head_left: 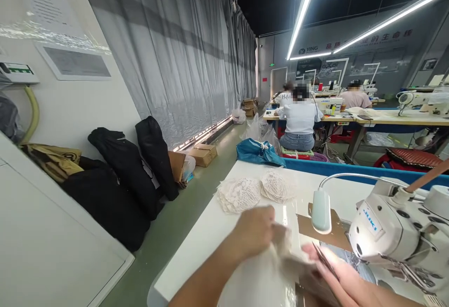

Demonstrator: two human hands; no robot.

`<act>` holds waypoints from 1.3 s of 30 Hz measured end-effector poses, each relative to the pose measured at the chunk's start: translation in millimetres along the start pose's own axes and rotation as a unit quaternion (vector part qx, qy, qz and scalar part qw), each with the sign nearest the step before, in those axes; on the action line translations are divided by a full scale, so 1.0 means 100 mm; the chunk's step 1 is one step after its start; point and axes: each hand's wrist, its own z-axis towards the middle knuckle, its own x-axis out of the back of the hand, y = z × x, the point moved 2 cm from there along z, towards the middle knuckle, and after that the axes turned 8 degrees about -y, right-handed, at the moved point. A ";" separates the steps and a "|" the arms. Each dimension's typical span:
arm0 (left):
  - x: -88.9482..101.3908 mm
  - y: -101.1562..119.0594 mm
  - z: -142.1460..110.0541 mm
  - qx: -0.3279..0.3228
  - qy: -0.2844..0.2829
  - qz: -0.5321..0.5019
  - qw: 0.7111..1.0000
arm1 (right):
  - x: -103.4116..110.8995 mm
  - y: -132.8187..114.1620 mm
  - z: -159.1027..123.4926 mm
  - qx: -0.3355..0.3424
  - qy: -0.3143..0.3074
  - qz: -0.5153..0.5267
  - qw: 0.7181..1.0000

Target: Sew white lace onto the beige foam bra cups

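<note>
My left hand [254, 231] is closed on a piece of white lace fabric [280, 255] at the near edge of the white sewing table [210, 232]. My right hand [333, 274] lies beside it, fingers around the fabric and a thin dark tool, just left of the white JUKI sewing machine [396, 222]. A brown cardboard sheet [336, 234] sits under the work. Two stacks of white lace pieces [240, 193] [277, 185] rest farther back on the table.
A gooseneck lamp [321, 211] hangs over the work. A blue bag [257, 152] sits past the table's far end. Black bags [129, 171] and cardboard boxes [203, 153] line the curtained left wall. People sit at sewing tables [300, 122] farther back.
</note>
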 end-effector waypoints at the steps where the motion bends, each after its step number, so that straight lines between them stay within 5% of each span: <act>1: 0.15 -0.12 0.05 0.020 0.044 0.011 0.999 | 0.01 -0.12 0.25 -0.013 0.026 0.015 0.999; 4: 0.45 -0.45 0.22 0.050 0.156 0.058 0.985 | -0.04 -0.30 0.96 -0.009 0.067 0.021 0.997; 8: 0.34 -0.81 0.38 0.071 0.140 0.078 0.984 | -0.23 -0.07 1.48 0.001 0.057 0.013 0.998; 11: 0.08 -0.95 0.35 0.088 0.089 0.071 0.990 | -0.30 0.14 1.38 -0.012 0.015 0.002 1.000; 15: -0.08 -0.87 0.23 0.092 0.061 0.068 0.992 | -0.13 0.13 0.82 -0.022 -0.053 -0.003 0.998; 19: -0.12 -0.47 0.17 0.011 0.020 0.046 0.999 | 0.28 -0.16 0.13 -0.028 -0.092 -0.008 0.995; 23: -0.31 0.17 0.13 -0.101 -0.083 -0.065 0.989 | 0.60 -0.28 -0.58 -0.070 -0.067 -0.030 0.995; 28: -0.63 1.10 0.18 -0.203 -0.251 -0.135 0.937 | 0.70 0.08 -1.57 -0.113 0.055 -0.060 0.990; 31: -0.82 1.54 0.33 -0.233 -0.306 -0.117 0.915 | 0.83 0.28 -2.13 -0.160 0.144 -0.122 0.969; 34: -1.00 1.84 0.47 -0.270 -0.307 -0.116 0.905 | 1.12 0.36 -2.57 -0.247 0.259 -0.193 0.913; 39: -1.35 2.18 0.59 -0.305 -0.218 -0.154 0.914 | 1.58 0.37 -3.05 -0.390 0.426 -0.244 0.779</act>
